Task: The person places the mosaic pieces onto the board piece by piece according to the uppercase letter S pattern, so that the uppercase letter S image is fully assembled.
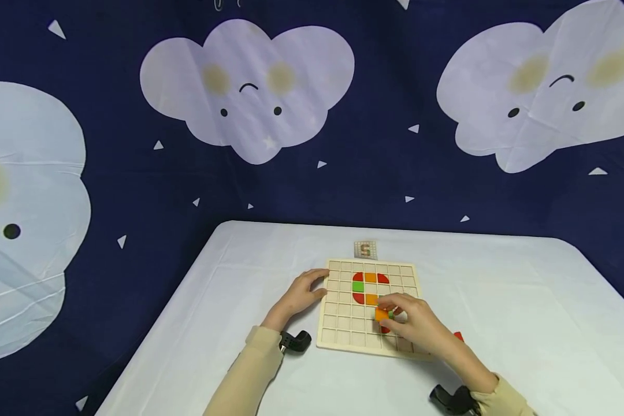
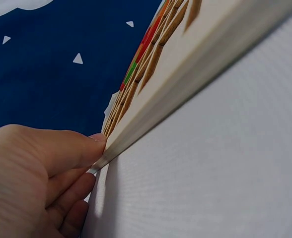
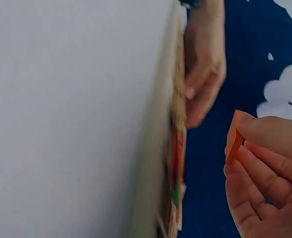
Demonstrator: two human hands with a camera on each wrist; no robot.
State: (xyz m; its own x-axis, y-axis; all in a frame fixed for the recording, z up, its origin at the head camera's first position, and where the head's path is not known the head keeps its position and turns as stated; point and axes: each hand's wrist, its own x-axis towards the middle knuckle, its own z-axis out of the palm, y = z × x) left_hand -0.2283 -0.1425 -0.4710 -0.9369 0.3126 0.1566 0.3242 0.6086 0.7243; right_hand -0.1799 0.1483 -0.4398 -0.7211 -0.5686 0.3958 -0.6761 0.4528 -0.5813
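A pale wooden grid board point(image 1: 338, 323) lies on the white table. Red, orange and green blocks sit in its cells, including a green block point(image 1: 358, 286) near the upper middle. Along the board's left edge rests my left hand point(image 1: 297, 296), thumb and fingers apart and touching the rim; the left wrist view shows the thumb point(image 2: 81, 148) against that edge. My right hand point(image 1: 416, 320) is over the board's right half. It pinches an orange square block point(image 3: 234, 139) between thumb and fingertips, above the board. This hand partly hides a red block point(image 1: 385, 330) and a green one.
Just behind the board lies a small card point(image 1: 365, 249) with a picture of a coloured pattern on a grid. A red block point(image 1: 458, 335) shows on the table past my right forearm. A dark blue cloth point(image 1: 385, 190) with clouds hangs behind the table.
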